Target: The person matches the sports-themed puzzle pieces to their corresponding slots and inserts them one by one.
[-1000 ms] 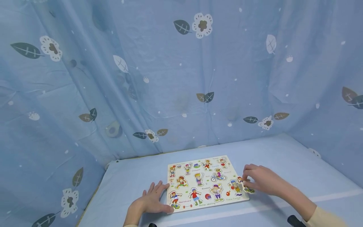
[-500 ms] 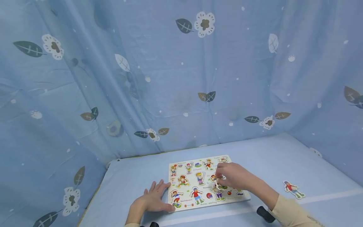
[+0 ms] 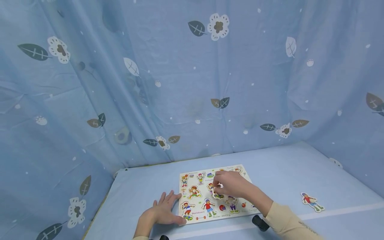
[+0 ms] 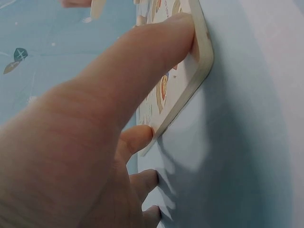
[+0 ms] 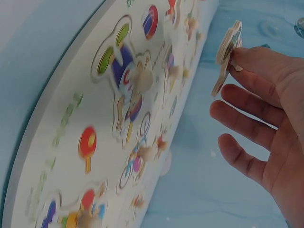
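Observation:
My left hand [image 3: 161,211] lies at the left edge of a white wooden peg puzzle board [image 3: 194,205], fingers spread. In the left wrist view its thumb [image 4: 166,40] presses on the board's corner. One fingertip touches the edge, and the other fingers rest on the cloth. Above the middle of the board, my right hand [image 3: 232,184] pinches a puzzle piece [image 5: 228,47] between thumb and index finger. This piece shows a printed child figure on a skateboard in the head view. Other figure pieces with round knobs, such as the purple-clad one [image 5: 126,71], sit in the board.
A loose puzzle piece [image 3: 312,202] with a figure in a red top lies on the blue cloth right of the board. Blue patterned curtains [image 3: 180,100] hang behind and beside the table [image 3: 141,186].
My right hand has moved left from the board's right edge to over its middle, carrying the puzzle piece. The loose piece on the right has come into sight. My left hand stays put.

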Demonstrator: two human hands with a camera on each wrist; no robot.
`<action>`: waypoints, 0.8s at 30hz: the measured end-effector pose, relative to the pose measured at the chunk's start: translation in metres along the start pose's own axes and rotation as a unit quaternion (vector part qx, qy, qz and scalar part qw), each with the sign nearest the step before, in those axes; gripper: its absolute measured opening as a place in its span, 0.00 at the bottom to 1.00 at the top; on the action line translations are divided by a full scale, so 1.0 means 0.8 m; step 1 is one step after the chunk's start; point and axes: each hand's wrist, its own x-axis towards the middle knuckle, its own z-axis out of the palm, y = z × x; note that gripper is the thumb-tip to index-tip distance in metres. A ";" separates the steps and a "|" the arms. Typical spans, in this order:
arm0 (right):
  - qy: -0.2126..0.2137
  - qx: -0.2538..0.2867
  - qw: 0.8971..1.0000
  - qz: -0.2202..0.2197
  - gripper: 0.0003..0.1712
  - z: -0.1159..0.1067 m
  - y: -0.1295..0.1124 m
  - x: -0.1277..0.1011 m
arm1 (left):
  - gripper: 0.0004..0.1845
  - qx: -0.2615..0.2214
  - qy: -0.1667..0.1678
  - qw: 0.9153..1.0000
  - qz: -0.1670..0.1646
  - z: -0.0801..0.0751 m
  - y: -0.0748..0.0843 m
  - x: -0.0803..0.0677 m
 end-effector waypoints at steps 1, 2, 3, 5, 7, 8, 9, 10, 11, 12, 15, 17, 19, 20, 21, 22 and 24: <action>-0.001 0.003 1.000 -0.001 0.02 0.003 -0.002 0.003 | 0.51 -0.001 0.000 1.000 0.000 0.000 -0.001 0.000; -0.001 0.006 1.000 -0.001 0.02 0.005 -0.004 0.006 | 0.51 0.001 0.000 1.000 0.001 0.001 -0.001 0.000; -0.002 0.007 1.000 -0.001 0.03 0.007 -0.007 0.009 | 0.51 0.002 0.000 1.000 0.002 0.002 -0.001 0.001; -0.002 0.010 1.000 -0.003 0.04 0.012 -0.012 0.016 | 0.51 0.005 0.001 1.000 0.005 0.002 -0.001 0.001; -0.004 0.012 1.000 -0.004 0.04 0.018 -0.018 0.022 | 0.51 0.007 0.001 1.000 0.005 0.002 -0.001 0.001; -0.006 0.010 1.000 -0.003 0.04 0.020 -0.021 0.025 | 0.51 0.008 0.001 1.000 0.005 0.002 -0.001 0.001; -0.010 0.008 1.000 -0.003 0.05 0.024 -0.024 0.028 | 0.51 0.008 0.000 1.000 0.004 0.001 -0.002 0.001; -0.013 0.007 1.000 -0.004 0.05 0.027 -0.028 0.032 | 0.51 0.008 -0.001 1.000 0.002 0.001 -0.002 0.001; -0.019 0.006 1.000 -0.004 0.05 0.030 -0.032 0.035 | 0.51 0.009 -0.002 1.000 0.001 0.000 -0.002 0.001; -0.025 0.003 1.000 -0.004 0.05 0.034 -0.037 0.038 | 0.51 0.009 -0.003 1.000 -0.001 0.000 -0.002 0.001; -0.040 -0.005 0.999 -0.011 0.06 0.046 -0.049 0.047 | 0.51 0.009 -0.002 1.000 -0.002 0.001 -0.002 -0.001; -0.050 -0.003 0.999 -0.015 0.05 0.054 -0.058 0.053 | 0.50 0.011 -0.001 1.000 0.000 0.001 -0.002 -0.001; -0.054 -0.007 0.998 -0.021 0.04 0.060 -0.066 0.059 | 0.49 0.011 0.001 1.000 0.005 0.001 -0.002 -0.002; -0.057 -0.007 0.998 -0.022 0.04 0.062 -0.070 0.061 | 0.49 0.012 0.002 1.000 0.006 0.001 -0.001 -0.003; -0.060 -0.008 0.998 -0.024 0.04 0.064 -0.074 0.063 | 0.49 0.013 0.002 1.000 0.007 0.000 -0.001 -0.003; -0.062 -0.010 0.998 -0.024 0.04 0.066 -0.077 0.065 | 0.49 0.013 0.002 1.000 0.007 0.000 0.000 -0.003; -0.066 -0.017 0.997 -0.024 0.05 0.068 -0.084 0.068 | 0.49 0.013 0.001 1.000 0.008 -0.001 0.001 -0.004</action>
